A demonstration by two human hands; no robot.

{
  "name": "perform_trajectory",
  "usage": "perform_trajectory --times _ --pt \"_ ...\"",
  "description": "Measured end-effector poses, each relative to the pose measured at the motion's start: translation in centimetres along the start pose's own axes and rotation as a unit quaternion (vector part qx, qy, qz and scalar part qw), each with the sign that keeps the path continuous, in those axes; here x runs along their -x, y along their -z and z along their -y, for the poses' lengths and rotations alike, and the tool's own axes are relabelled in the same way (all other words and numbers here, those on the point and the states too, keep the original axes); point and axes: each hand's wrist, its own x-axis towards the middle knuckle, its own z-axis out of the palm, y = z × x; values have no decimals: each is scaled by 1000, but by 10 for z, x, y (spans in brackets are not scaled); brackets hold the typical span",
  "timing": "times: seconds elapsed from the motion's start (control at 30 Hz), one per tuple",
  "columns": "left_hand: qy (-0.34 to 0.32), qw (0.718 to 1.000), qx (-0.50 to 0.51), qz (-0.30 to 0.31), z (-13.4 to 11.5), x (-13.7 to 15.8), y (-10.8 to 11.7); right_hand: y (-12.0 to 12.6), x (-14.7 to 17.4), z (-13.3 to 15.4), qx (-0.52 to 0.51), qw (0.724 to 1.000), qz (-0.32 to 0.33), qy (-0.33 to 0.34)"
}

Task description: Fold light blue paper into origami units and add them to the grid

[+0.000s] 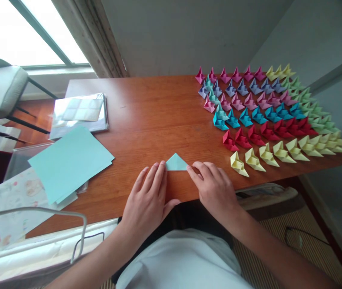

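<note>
A small mint-green paper triangle (176, 163) lies on the wooden table in front of me, its point facing away and a faint crease down its middle. My left hand (149, 190) rests palm down at its left corner, fingers stretched out flat and the thumb spread to the side. At the right corner, the index fingertip of my right hand (215, 188) touches the paper. The other fingers of that hand are loosely bent and apart, while its thumb is mostly hidden. Neither hand shows a grip around the paper.
Rows of folded paper boats, including yellow (267, 154), red (255, 135) and blue ones (245, 117), fill the table's right side. Mint-green sheets (71, 164) lie at left, near a clear-wrapped stack (79, 114). A white tube (38, 209) curves at lower left; a chair (2, 86) stands beyond.
</note>
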Motion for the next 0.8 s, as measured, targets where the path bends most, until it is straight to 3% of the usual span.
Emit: perform_trajectory --times 0.17,0.8 --pt "25 1000 5 -15 7 16 5 0 -3 2 -20 1000 -1 6" --pt "72 997 20 -16 16 31 4 2 -4 2 -40 999 2 -5"
